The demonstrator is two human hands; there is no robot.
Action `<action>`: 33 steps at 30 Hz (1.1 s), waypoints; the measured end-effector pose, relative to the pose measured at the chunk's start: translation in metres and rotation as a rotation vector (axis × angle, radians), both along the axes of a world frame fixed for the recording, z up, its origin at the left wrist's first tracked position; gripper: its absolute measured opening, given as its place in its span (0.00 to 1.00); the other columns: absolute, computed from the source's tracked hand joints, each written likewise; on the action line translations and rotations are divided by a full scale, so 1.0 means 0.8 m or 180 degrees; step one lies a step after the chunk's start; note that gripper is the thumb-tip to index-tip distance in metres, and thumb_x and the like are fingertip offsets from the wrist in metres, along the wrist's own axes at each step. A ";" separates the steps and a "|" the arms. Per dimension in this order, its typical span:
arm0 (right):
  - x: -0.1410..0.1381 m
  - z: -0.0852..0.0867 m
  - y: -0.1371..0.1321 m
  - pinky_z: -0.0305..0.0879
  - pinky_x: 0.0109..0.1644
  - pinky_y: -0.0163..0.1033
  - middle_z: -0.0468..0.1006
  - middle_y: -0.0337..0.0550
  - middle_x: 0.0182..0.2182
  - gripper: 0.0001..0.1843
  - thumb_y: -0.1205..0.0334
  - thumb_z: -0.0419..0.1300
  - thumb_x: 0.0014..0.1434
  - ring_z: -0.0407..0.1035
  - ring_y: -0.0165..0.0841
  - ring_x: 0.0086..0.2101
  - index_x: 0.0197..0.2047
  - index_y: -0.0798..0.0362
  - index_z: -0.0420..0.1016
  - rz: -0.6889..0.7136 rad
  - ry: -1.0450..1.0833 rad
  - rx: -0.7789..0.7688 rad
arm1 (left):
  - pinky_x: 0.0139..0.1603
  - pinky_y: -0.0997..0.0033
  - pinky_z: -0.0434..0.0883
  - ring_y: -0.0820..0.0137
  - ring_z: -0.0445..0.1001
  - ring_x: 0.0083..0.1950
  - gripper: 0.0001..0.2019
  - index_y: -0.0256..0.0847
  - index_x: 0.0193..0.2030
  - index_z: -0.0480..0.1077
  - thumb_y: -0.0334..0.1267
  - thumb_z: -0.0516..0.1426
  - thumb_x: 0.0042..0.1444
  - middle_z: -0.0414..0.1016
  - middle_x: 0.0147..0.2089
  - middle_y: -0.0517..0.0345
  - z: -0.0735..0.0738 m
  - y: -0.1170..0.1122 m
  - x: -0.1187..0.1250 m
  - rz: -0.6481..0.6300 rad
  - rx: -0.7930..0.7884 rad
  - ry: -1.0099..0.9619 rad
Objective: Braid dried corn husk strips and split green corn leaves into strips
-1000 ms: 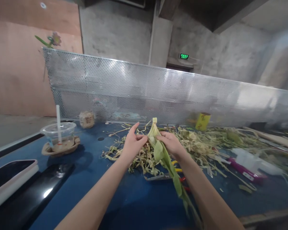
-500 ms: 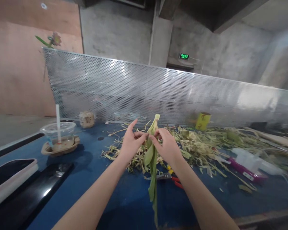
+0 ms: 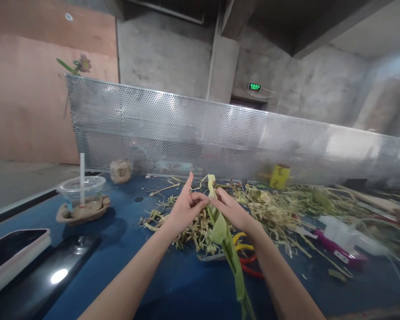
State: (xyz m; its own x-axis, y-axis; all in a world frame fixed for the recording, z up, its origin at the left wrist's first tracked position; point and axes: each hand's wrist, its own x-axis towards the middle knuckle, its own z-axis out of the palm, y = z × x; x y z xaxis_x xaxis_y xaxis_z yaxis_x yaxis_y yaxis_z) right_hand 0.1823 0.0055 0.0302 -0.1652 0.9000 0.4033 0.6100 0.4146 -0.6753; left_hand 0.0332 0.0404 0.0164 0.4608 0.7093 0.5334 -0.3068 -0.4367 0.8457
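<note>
A limp green stalk with long leaves (image 3: 231,253) hangs between my hands over a blue table. Its pale tip (image 3: 211,179) sticks up above the fingers. My left hand (image 3: 184,209) pinches at the stalk with thumb and fingers, its index finger pointing up. My right hand (image 3: 231,206) is closed round the stalk from the other side, and the fingertips of both hands meet. Exactly which strand each hand grips is hidden. Below the hands lie scissors with red and yellow handles (image 3: 252,267), partly covered by the leaves and my right forearm.
Dried plant trimmings (image 3: 263,204) spread across the table (image 3: 120,275). At left are a plastic cup with a straw (image 3: 82,186) in a cardboard holder, and two dark-screened devices (image 3: 43,271). A yellow roll (image 3: 280,176) and a purple object (image 3: 338,250) sit at right. A perforated metal panel (image 3: 173,129) stands behind.
The stalk's lower leaves have swung to the right, and its tip has shifted left and bent over. More of the scissors' handles now shows. Both hands still pinch the stalk.
</note>
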 end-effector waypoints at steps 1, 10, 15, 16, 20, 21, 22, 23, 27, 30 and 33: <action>0.003 0.000 0.000 0.53 0.32 0.34 0.53 0.33 0.24 0.14 0.52 0.45 0.57 0.52 0.27 0.27 0.26 0.51 0.49 0.0078 0.0033 -0.0053 | 0.28 0.77 0.59 0.77 0.63 0.27 0.44 0.39 0.63 0.24 0.32 0.55 0.50 0.69 0.28 0.62 0.001 -0.001 0.000 -0.0010 -0.0012 0.0017; 0.017 -0.013 0.010 0.49 0.26 0.33 0.54 0.31 0.19 0.08 0.63 0.47 0.52 0.51 0.26 0.21 0.24 0.51 0.50 -0.0224 0.0030 0.0230 | 0.29 0.76 0.60 0.76 0.61 0.26 0.37 0.40 0.64 0.32 0.32 0.51 0.51 0.68 0.29 0.62 0.006 0.002 -0.011 0.0636 0.0652 0.0879; 0.002 -0.018 0.016 0.52 0.22 0.31 0.61 0.27 0.18 0.20 0.69 0.50 0.46 0.56 0.25 0.18 0.42 0.52 0.47 -0.0177 0.0849 -0.0277 | 0.32 0.74 0.61 0.74 0.62 0.28 0.37 0.42 0.64 0.34 0.29 0.49 0.49 0.67 0.30 0.61 0.008 -0.010 -0.006 0.0800 0.1388 0.1599; 0.001 -0.017 0.016 0.51 0.22 0.30 0.60 0.26 0.17 0.22 0.69 0.50 0.46 0.55 0.25 0.17 0.45 0.53 0.46 -0.0195 0.0881 -0.0303 | 0.32 0.74 0.61 0.74 0.62 0.28 0.37 0.42 0.64 0.33 0.28 0.49 0.49 0.66 0.30 0.61 0.009 -0.013 -0.004 0.0752 0.1420 0.1619; 0.007 -0.013 0.014 0.52 0.20 0.30 0.62 0.27 0.16 0.16 0.69 0.50 0.44 0.57 0.25 0.16 0.39 0.53 0.55 -0.0259 0.0849 -0.0358 | 0.31 0.74 0.62 0.74 0.61 0.26 0.39 0.40 0.64 0.30 0.28 0.49 0.48 0.66 0.29 0.62 0.013 -0.015 -0.004 0.0712 0.1255 0.1478; 0.010 -0.012 0.013 0.54 0.20 0.30 0.64 0.30 0.18 0.14 0.69 0.50 0.44 0.59 0.26 0.17 0.37 0.53 0.56 -0.0250 0.0865 -0.0418 | 0.31 0.74 0.62 0.74 0.62 0.26 0.40 0.39 0.64 0.29 0.28 0.49 0.48 0.66 0.28 0.63 0.014 -0.013 -0.006 0.0737 0.1205 0.1481; 0.014 -0.011 0.011 0.57 0.22 0.31 0.67 0.32 0.20 0.12 0.70 0.50 0.44 0.62 0.26 0.18 0.35 0.53 0.57 -0.0244 0.0863 -0.0444 | 0.30 0.74 0.62 0.74 0.62 0.25 0.41 0.39 0.64 0.28 0.28 0.50 0.47 0.66 0.27 0.63 0.015 -0.010 -0.008 0.0790 0.1161 0.1485; 0.018 -0.009 0.010 0.59 0.24 0.32 0.69 0.34 0.22 0.11 0.71 0.49 0.44 0.64 0.28 0.20 0.34 0.53 0.58 -0.0233 0.0838 -0.0433 | 0.30 0.74 0.62 0.75 0.61 0.25 0.42 0.38 0.64 0.28 0.28 0.50 0.46 0.65 0.27 0.64 0.015 -0.007 -0.010 0.0879 0.1133 0.1474; 0.033 -0.007 0.007 0.62 0.35 0.36 0.74 0.40 0.26 0.09 0.72 0.48 0.44 0.68 0.31 0.29 0.30 0.54 0.65 -0.0131 0.0611 -0.0329 | 0.29 0.75 0.61 0.74 0.61 0.25 0.40 0.36 0.64 0.35 0.28 0.51 0.45 0.64 0.26 0.63 0.016 0.004 -0.020 0.1259 0.1217 0.1422; 0.036 -0.007 0.006 0.62 0.36 0.37 0.74 0.39 0.26 0.10 0.71 0.48 0.45 0.68 0.32 0.30 0.33 0.54 0.64 -0.0081 0.0597 -0.0412 | 0.30 0.73 0.61 0.73 0.62 0.27 0.37 0.35 0.64 0.39 0.29 0.50 0.46 0.66 0.29 0.60 0.018 0.005 -0.020 0.1289 0.1285 0.1605; 0.031 -0.008 0.006 0.65 0.30 0.37 0.72 0.37 0.26 0.18 0.70 0.49 0.45 0.68 0.31 0.26 0.43 0.52 0.57 -0.0103 0.1232 -0.0683 | 0.31 0.73 0.61 0.74 0.62 0.26 0.36 0.37 0.63 0.41 0.29 0.50 0.46 0.65 0.30 0.60 0.019 -0.002 -0.012 0.1226 0.1378 0.1745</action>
